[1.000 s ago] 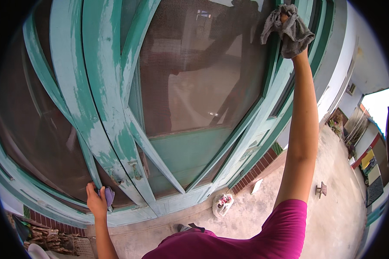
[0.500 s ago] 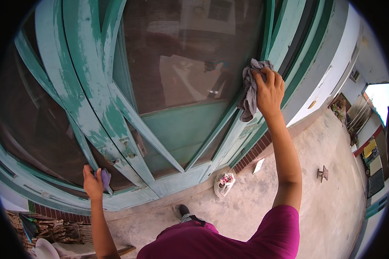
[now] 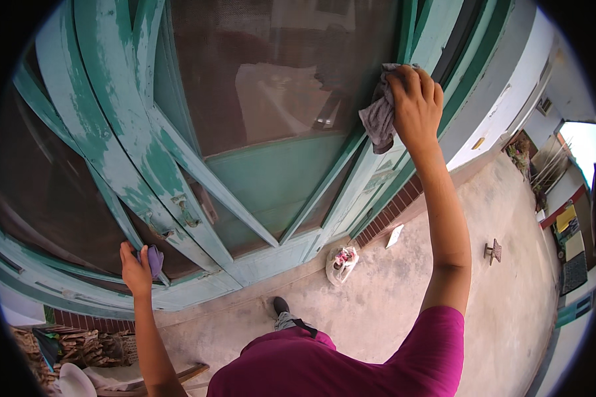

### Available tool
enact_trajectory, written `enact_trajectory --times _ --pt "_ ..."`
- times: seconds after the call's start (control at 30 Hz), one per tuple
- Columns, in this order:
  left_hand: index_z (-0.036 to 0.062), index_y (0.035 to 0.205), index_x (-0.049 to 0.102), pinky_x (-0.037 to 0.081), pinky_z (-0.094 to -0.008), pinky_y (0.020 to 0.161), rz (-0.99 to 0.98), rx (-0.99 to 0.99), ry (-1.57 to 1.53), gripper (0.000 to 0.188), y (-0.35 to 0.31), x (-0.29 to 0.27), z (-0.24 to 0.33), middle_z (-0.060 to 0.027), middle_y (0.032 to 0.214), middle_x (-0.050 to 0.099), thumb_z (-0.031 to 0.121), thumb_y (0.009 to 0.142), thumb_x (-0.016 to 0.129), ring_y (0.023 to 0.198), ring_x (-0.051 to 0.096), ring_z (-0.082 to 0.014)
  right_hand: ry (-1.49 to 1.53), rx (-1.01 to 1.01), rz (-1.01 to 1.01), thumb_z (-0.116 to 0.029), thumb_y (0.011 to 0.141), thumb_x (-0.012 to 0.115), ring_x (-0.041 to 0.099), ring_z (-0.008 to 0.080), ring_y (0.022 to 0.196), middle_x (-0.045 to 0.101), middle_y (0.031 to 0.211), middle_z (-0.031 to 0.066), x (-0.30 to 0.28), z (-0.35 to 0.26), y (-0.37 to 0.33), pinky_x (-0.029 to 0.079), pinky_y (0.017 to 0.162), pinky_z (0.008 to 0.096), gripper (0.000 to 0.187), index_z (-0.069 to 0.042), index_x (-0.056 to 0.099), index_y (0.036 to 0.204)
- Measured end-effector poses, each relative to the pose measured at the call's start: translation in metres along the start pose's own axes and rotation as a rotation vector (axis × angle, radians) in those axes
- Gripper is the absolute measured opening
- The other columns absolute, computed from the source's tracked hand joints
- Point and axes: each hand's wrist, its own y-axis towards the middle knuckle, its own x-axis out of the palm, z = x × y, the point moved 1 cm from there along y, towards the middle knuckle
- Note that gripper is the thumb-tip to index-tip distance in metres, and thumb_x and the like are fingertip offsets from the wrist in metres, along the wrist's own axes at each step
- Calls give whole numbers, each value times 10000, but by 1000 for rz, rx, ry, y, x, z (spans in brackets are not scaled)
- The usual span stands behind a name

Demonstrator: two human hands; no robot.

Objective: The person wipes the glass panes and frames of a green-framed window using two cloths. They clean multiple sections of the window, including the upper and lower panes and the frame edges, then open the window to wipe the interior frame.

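Observation:
A weathered green double door point(image 3: 99, 132) with dark screen panels and slanted wooden bars fills the upper left and middle. My right hand point(image 3: 417, 109) presses a crumpled grey cloth point(image 3: 379, 119) against the upright on the door's right side, fingers closed over it. Lower left, my left hand point(image 3: 137, 270) is closed on a small purple thing point(image 3: 155, 260), perhaps a folded cloth, beside a slanted bar of the left door leaf. How far the fingers reach round it is partly hidden.
A white bag point(image 3: 342, 266) with pink contents stands on the concrete floor point(image 3: 404, 317) by the doorstep. Farther right is a small wooden stool point(image 3: 493, 251). Stacked wood point(image 3: 86, 351) and a pale rounded object point(image 3: 75, 380) lie at lower left. Metal latches point(image 3: 185, 212) jut where the leaves meet.
My right hand has moved up along the door's upright with the grey cloth. My left hand, still gripping the purple thing, has shifted slightly left and up in the picture as the view moved.

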Motion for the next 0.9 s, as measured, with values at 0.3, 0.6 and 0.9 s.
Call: enact_trajectory --times 0.3,0.6,0.9 --pt "21 1289 553 522 -489 827 -15 -23 90 475 0 -1 3 -178 1170 663 355 996 723 1024 653 -435 210 44 -91 -154 841 630 593 242 1226 673 1275 27 29 -103 -109 432 1014 408 287 -72 737 1095" --pt "45 1248 549 517 -503 813 -34 -56 77 460 -2 -3 2 -160 1124 672 385 992 724 1000 653 -438 503 95 -383 -210 889 639 559 191 1269 638 1356 -27 47 -325 -348 418 1027 402 328 -104 743 1182" --pt "19 1234 549 519 -489 801 -38 -65 104 447 2 -2 5 -185 1105 668 351 997 731 976 656 -444 875 936 -1378 -164 813 704 517 319 1338 634 1392 -1 -3 -457 -495 475 1078 460 424 -225 732 1232"
